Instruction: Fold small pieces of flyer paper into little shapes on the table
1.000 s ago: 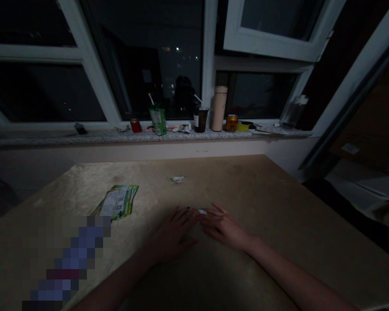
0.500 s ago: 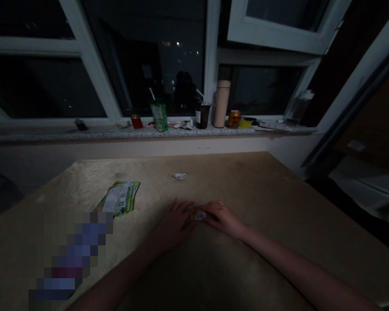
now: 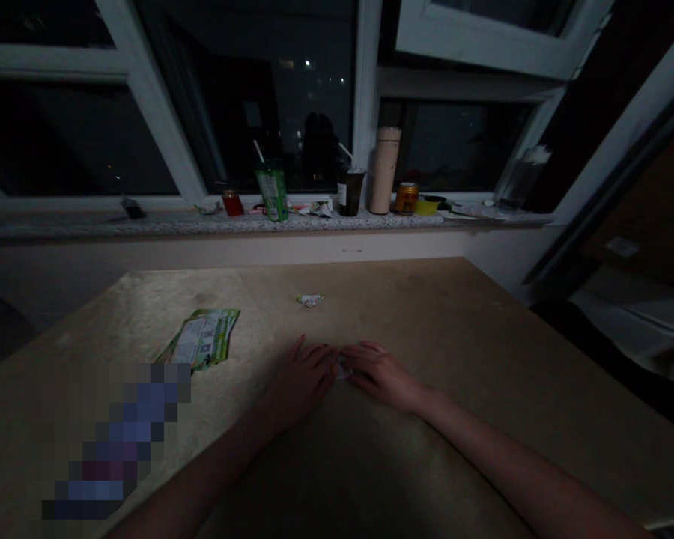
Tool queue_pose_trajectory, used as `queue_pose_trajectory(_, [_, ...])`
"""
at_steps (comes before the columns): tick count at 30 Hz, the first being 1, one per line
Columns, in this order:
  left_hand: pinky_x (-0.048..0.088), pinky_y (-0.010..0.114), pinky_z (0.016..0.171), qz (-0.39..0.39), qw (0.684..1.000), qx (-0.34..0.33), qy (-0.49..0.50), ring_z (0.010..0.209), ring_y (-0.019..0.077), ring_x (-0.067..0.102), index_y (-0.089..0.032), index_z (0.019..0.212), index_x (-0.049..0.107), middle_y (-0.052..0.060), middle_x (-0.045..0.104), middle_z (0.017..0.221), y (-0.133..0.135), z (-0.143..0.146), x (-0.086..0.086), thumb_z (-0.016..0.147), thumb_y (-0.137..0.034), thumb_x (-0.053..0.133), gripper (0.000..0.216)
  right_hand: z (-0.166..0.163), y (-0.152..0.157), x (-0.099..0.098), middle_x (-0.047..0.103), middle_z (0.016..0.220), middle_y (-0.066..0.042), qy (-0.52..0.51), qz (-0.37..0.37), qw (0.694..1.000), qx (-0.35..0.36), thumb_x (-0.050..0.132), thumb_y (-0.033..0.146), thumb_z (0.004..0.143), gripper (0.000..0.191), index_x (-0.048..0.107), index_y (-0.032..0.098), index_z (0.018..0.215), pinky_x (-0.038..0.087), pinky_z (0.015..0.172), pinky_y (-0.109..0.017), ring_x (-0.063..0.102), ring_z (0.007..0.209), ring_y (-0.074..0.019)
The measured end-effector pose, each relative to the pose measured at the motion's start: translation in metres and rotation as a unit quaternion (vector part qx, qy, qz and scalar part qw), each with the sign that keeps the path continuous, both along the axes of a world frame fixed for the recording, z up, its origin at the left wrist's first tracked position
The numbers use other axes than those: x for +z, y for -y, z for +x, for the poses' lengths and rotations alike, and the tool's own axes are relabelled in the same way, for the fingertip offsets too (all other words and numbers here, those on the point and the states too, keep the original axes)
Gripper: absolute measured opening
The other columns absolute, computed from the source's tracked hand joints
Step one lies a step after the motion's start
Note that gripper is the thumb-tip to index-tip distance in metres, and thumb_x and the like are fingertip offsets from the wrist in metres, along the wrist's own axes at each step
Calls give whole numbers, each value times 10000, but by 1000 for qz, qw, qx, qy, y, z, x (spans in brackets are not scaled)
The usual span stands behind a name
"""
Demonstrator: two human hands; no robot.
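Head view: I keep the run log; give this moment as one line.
left hand: at small pale piece; right hand: at its other side; grip: unclear; beyond: triangular printed piece; left: green packets

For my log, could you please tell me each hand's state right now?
Left hand: at the small pale piece; whether it grips cannot be told.
Right hand: at the small pale piece too; grip cannot be told.

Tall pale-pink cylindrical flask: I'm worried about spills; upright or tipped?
Upright: the flask stands on the speckled grey windowsill, its cap at the top.
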State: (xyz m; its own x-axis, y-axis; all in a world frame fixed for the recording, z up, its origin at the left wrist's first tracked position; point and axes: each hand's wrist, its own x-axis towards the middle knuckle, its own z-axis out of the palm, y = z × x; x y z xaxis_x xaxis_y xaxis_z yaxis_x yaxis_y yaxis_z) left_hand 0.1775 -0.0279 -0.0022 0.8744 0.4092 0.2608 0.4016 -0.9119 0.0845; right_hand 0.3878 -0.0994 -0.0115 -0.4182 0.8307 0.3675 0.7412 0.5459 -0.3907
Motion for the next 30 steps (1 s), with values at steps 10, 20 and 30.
queue_pose_trajectory(10, [209,448,1078,13,999,-44,16,1148,214,485,-235,1054,603,25,599,1188,-3,-5,9,944,-184,459,188,-1,4,6,638,1106,-81,29,45,998,-25,584,369,859,339,588,214,1161,185,1101,-478,509,1146,-224])
queue_pose_trajectory(20, [434,285,884,-33,996,-86,9,981,142,609,-253,1087,591,-17,662,1092,-13,-15,1,957,-151,391,260,2,5,5,516,1347,-69,42,22,999,18,521,260,886,367,528,207,1249,156,1127,-486,348,1325,-225])
queue_pose_trajectory(30, [279,462,1013,7,999,-43,-8,1177,230,477,-303,1120,616,12,613,1219,-24,-25,7,941,-127,469,290,3,9,10,662,1085,-66,63,32,997,28,538,305,901,263,619,216,1134,305,1072,-416,560,1085,-191])
